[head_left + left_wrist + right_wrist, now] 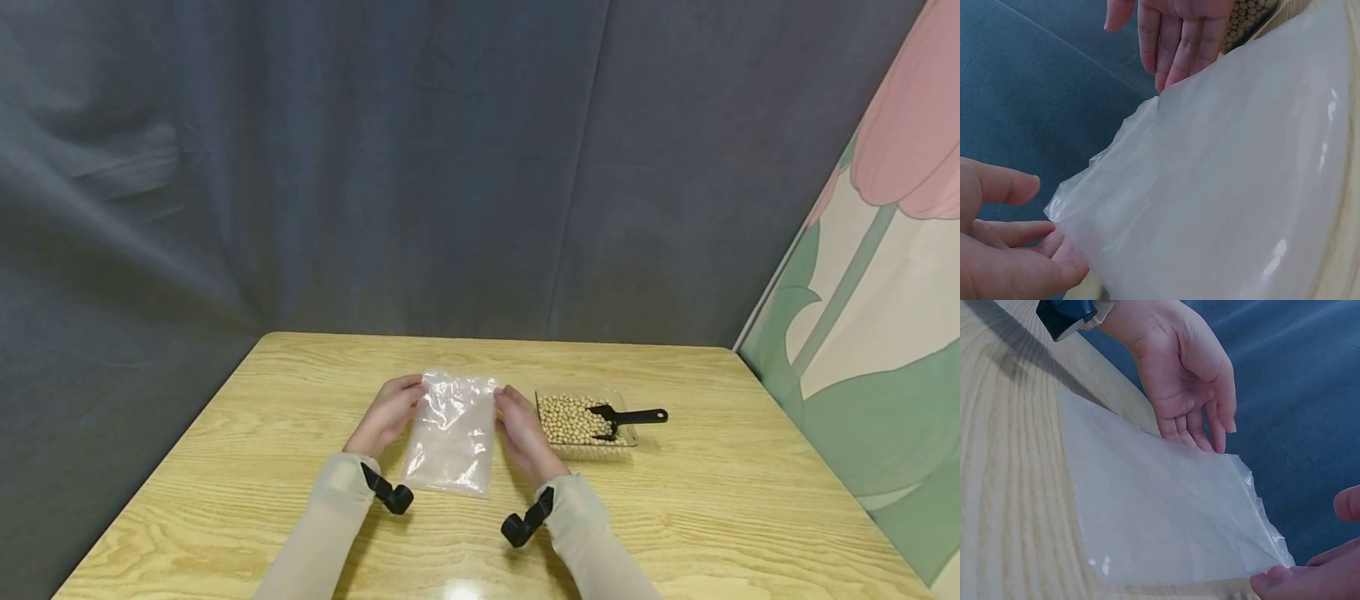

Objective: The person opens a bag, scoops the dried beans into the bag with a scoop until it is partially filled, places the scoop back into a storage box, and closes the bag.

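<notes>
A clear plastic bag lies between my two hands, its crinkled far edge raised and its near edge close over the table. My left hand touches the bag's left far corner. In the left wrist view, the left thumb stands apart from the film while the fingers reach under its edge. On the opposite side, my right hand has its fingers against the right far corner. Its thumb is also clear of the bag in the right wrist view. The bag looks flat, with nothing visible inside.
Just right of the right hand stands a clear plastic box of round, pale yellow beans. A black scoop rests in them, its handle over the box's right rim. The wooden table meets a dark curtain behind.
</notes>
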Motion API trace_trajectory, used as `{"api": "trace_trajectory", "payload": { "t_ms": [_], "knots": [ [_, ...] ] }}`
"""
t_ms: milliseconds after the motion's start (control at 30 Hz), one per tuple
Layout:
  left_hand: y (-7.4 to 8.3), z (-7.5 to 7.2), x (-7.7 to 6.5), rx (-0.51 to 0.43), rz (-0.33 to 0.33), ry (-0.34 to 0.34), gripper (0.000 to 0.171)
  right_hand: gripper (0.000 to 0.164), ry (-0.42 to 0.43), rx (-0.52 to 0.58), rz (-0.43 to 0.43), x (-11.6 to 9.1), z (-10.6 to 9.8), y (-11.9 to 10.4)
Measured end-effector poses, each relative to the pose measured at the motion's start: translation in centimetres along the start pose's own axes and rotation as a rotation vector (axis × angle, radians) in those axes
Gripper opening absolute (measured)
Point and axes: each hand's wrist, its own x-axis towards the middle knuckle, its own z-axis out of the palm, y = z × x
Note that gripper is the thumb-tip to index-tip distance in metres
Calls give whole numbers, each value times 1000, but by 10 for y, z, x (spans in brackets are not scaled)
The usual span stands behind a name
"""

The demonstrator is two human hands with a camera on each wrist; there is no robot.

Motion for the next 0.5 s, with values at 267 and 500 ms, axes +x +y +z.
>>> {"api": "trace_trajectory", "payload": {
  "t_ms": [267,500],
  "knots": [
    [-2,1,3,-7,116,111,45,64,0,-19,-29,-3,1,-5],
    [0,3,2,18,141,229,35,64,7,-38,-38,-7,-1,-7]
  ]
}}
